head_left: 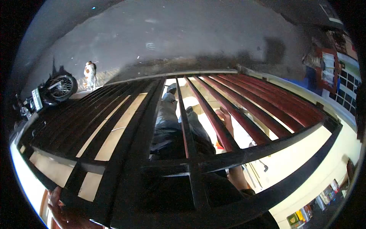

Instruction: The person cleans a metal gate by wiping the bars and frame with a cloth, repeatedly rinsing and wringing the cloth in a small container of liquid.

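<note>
A large dark slatted wooden frame (244, 154) fills most of the view, its slats reddish brown on the right and nearly black on the left. My right hand (225, 119) reaches up from beneath, with its fingers closed round one of the reddish slats. The right forearm shows below the crossbar. At the lower left, my left hand (56, 204) is closed on the frame's outer edge, partly in shadow. My legs in dark trousers (167, 124) and my shoes appear through the gaps between slats.
A pale floor (301, 168) lies under the frame. Beyond it stretches a dark grey surface (183, 34). A brown-and-white dog (90, 75) and a motorcycle (57, 88) are at the upper left. Several small packets (303, 215) lie at the lower right, below a grilled window (346, 86).
</note>
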The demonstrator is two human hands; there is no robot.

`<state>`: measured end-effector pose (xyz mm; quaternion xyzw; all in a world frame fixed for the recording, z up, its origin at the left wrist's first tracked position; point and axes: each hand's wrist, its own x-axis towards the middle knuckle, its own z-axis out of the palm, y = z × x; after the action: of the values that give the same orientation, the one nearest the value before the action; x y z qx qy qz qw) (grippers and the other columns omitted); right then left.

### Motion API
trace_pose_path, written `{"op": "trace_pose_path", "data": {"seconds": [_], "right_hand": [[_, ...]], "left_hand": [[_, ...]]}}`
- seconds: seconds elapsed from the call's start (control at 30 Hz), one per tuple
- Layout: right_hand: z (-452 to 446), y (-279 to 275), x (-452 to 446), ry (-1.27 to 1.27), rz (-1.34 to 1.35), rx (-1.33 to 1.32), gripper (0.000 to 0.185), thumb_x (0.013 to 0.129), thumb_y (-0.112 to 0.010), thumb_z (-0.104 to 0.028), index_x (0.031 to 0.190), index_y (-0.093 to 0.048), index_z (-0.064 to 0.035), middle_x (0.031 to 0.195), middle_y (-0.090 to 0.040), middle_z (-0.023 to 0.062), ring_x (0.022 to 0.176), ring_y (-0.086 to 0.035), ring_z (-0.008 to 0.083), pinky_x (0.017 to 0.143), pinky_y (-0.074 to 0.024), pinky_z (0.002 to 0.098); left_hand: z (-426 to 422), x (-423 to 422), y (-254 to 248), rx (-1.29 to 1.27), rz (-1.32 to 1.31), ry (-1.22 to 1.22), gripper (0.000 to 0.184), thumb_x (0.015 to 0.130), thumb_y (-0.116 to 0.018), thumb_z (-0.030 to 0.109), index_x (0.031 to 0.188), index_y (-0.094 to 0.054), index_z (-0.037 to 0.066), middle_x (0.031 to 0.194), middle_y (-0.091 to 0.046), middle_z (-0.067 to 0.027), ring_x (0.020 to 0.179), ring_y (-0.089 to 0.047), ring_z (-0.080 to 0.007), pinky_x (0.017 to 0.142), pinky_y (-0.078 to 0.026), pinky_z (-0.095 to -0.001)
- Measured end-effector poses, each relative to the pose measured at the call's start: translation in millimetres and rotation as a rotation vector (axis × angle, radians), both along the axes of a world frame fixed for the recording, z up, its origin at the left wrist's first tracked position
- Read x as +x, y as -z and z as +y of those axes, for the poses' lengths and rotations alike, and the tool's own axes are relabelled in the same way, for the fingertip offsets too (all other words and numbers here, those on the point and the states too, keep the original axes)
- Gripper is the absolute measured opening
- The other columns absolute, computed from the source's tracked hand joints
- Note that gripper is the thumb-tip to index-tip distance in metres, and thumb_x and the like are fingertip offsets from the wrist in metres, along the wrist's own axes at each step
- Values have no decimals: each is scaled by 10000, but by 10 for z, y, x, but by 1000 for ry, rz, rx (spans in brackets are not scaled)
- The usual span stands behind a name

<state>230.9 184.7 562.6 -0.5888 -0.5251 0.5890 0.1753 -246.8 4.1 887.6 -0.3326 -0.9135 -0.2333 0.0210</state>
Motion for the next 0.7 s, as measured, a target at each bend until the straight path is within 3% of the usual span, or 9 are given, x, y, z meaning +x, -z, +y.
{"op": "trace_pose_path", "data": {"seconds": [0.13,0.17,0.23,0.3,0.33,0.47,0.57,0.67,0.7], "right_hand": [[89,-114,-29,-86,-4,12,518,1008,-552,-202,1479,-410,-39,1485,-480,138,1192,-610,247,928,-529,321],[137,-76,-51,232,150,-246,574,917,-710,-82,1441,-478,-42,1357,-584,91,1112,-624,130,947,-489,248],[-5,87,68,278,285,-201,547,920,-709,-74,1423,-499,-29,1403,-548,112,1155,-614,161,999,-474,280],[11,-34,-9,10,25,-44,473,994,-420,-258,1372,-576,-21,1583,-357,112,1231,-586,219,980,-491,311],[25,-75,-40,50,102,-5,446,958,-580,-191,1371,-567,-23,1554,-378,128,1206,-595,197,981,-493,305],[-32,93,-6,144,317,-70,495,926,-743,-140,1359,-554,7,1511,-410,144,1263,-551,219,1061,-445,317],[61,-160,-165,225,335,-188,434,944,-696,-98,1342,-561,12,1460,-465,145,1276,-543,230,1063,-440,316],[66,-146,-176,-155,72,363,444,955,-689,-115,1359,-550,4,1405,-527,155,1274,-555,239,1029,-471,324],[51,-152,-210,-79,52,287,396,963,-678,-118,1326,-575,0,1378,-554,154,1251,-578,247,1006,-492,334]], "left_hand": [[-16,-118,-9,-4,-27,-10,350,1062,-478,206,1204,-606,-87,1122,-662,-154,1084,-635,-254,1162,-386,-426],[-18,-140,-14,-2,-28,-11,350,1060,-480,208,1201,-608,-86,1116,-662,-152,1077,-635,-252,1159,-388,-425],[-38,-176,-37,0,-26,-14,348,1056,-486,210,1193,-612,-84,1105,-662,-146,1064,-636,-248,1153,-392,-422],[-70,-201,-43,9,-26,-10,347,1053,-491,213,1186,-617,-82,1093,-662,-141,1051,-636,-243,1148,-396,-420],[-82,-218,-22,16,-32,-9,346,1051,-493,214,1182,-619,-81,1087,-662,-139,1044,-636,-241,1145,-398,-418],[-164,-304,111,87,-59,-13,344,1043,-504,219,1168,-628,-76,1064,-663,-129,1017,-637,-232,1133,-406,-413],[-352,-511,156,151,-121,-56,342,1038,-512,223,1157,-634,-73,1046,-663,-121,997,-638,-226,1125,-412,-409],[-789,-969,187,-9,-246,-25,323,1020,-518,208,1147,-638,-64,981,-662,-104,938,-642,-216,1116,-418,-401],[-620,-790,192,-14,-256,-50,306,1002,-523,193,1134,-642,-55,949,-669,-101,908,-647,-217,1108,-427,-410]]}}
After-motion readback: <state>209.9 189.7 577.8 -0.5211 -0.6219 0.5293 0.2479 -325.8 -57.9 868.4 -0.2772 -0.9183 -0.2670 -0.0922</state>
